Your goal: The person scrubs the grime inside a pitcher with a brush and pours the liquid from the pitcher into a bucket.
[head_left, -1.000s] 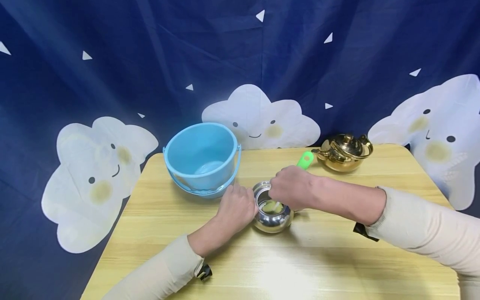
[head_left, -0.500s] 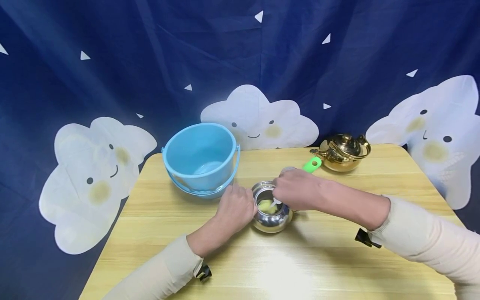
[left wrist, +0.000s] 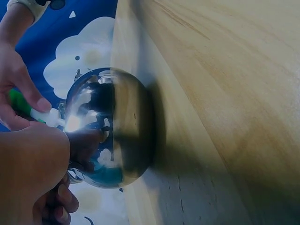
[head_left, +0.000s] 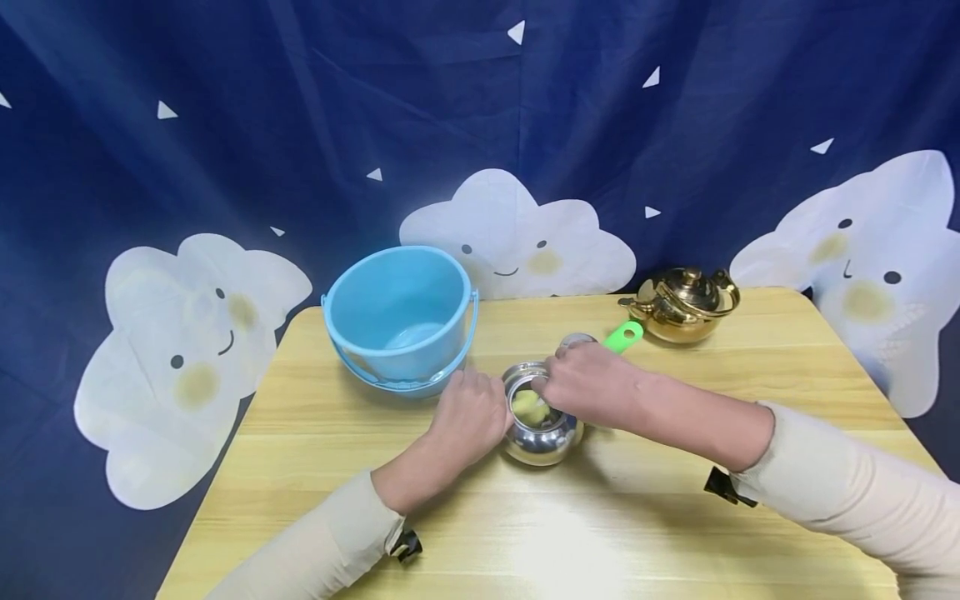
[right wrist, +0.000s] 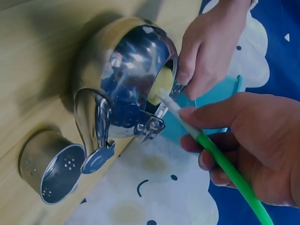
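Observation:
A round steel teapot [head_left: 542,447] stands lidless on the table. At its left side my left hand [head_left: 471,412] grips it by the rim area; the exact part under the fingers is mostly hidden. My right hand [head_left: 592,383], over the right side of the opening, pinches a sponge brush [right wrist: 227,165] by its white neck and green handle. The brush's yellow sponge head [head_left: 530,408] is inside the pot's mouth. In the right wrist view a curved metal piece [right wrist: 96,133] juts from the pot's side.
A perforated steel strainer cup [right wrist: 32,152] sits beside the teapot, partly hidden behind my right hand in the head view. Behind on the left stands a light blue bucket [head_left: 405,368]. A gold teapot [head_left: 684,315] is at the back right, before a blue curtain [head_left: 337,100].
The brush's green handle has tilted down and to the right, while its sponge head has shifted slightly left within the pot. My left hand keeps its grip; the teapot barely moves.

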Available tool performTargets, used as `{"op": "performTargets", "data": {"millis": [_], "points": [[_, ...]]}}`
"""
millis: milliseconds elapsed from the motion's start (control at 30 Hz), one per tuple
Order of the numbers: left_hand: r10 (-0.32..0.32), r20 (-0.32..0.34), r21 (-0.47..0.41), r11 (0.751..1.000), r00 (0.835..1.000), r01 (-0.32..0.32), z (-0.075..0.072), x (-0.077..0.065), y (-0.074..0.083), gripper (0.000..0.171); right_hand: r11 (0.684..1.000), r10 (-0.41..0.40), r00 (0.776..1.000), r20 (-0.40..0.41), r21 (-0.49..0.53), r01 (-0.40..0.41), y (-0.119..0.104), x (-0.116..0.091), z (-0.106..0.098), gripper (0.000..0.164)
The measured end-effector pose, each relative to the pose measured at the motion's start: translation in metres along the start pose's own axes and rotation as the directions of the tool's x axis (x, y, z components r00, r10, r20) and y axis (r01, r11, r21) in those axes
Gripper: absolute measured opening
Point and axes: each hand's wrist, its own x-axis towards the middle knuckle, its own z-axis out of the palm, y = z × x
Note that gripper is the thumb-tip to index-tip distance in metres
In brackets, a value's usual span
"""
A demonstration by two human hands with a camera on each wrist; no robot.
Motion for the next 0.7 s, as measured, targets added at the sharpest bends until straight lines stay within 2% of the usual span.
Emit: {"op": "performTargets", "data": {"millis": [267,433,567,700], "points": [[0.006,-0.018,0.002,1.000,1.000,-0.006,0.002,0.000,0.000,0.036,0.989,0.014,0.997,-0.079,-0.144,-0.026,-0.010,0.001,0.002,0.009],[0.012,-0.034,0.013,1.000,0.999,-0.011,0.002,0.000,0.000,0.036,0.973,0.002,0.992,-0.126,-0.230,-0.031,-0.016,0.003,0.003,0.014],[0.016,-0.032,0.027,1.000,0.999,-0.015,0.002,0.000,-0.001,0.036,0.955,-0.010,0.993,-0.116,-0.294,-0.025,-0.021,0.006,-0.001,0.017],[0.013,-0.075,0.027,1.000,0.997,-0.011,0.002,0.000,-0.001,0.037,0.931,0.004,0.996,-0.084,-0.364,-0.034,-0.029,0.009,-0.007,0.022]]}}
